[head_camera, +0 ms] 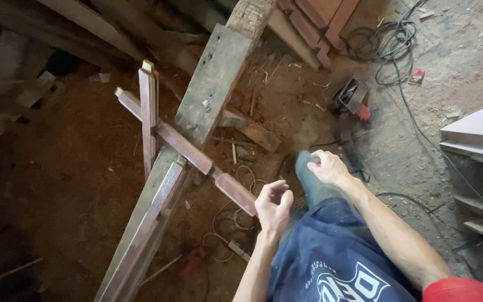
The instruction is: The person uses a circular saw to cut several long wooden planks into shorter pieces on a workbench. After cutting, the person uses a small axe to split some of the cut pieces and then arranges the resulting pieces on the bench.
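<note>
Left grip (274, 202) curled, red packet (417, 76) on floor

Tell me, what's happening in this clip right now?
A person stands over a sawdust-covered workshop floor. Both bare hands are raised and loosely curled, and neither clearly holds anything. The left hand is close to the end of a reddish-brown wooden strip lying across a long grey weathered plank; whether they touch is unclear. The right hand hovers above the raised knee. A red-and-black power tool lies beyond.

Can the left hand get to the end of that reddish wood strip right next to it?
Probably yes. The left hand hangs loosely curled right beside the near end of the reddish wood strip, which sticks out past the grey beam with nothing between them.
</note>
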